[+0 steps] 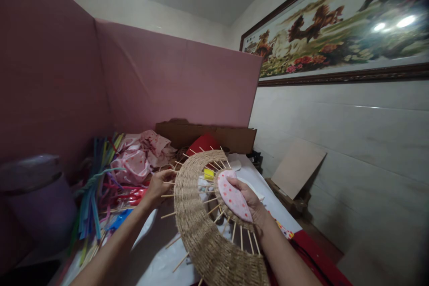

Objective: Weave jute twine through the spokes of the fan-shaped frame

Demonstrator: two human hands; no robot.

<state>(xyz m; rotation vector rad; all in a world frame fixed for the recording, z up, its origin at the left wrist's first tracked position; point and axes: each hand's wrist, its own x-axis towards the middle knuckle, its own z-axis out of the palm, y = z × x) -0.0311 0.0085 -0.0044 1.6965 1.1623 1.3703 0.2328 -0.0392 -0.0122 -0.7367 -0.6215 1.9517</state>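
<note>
Raised above the table is a half-round fan woven from twisted straw cord (191, 201) over thin wooden sticks, whose tips poke out past the outer edge. At its inner curve sits a half-circle of pink fabric with red dots (233, 194). My right hand (250, 199) grips this fabric-covered centre, thumb on top and the other fingers hidden beneath. On the far left edge, my left hand (161, 187) pinches the fan near a stick end. Between the bare sticks a small yellow piece (209, 174) shows through.
Crumpled pink dotted fabric (140, 154) lies at the back left, beside blue and yellow strips (95, 187). A cardboard panel (231, 137) and a red object (203, 144) stand behind. A lidded bin (38, 205) is at far left; a flat board (298, 167) leans against the right wall.
</note>
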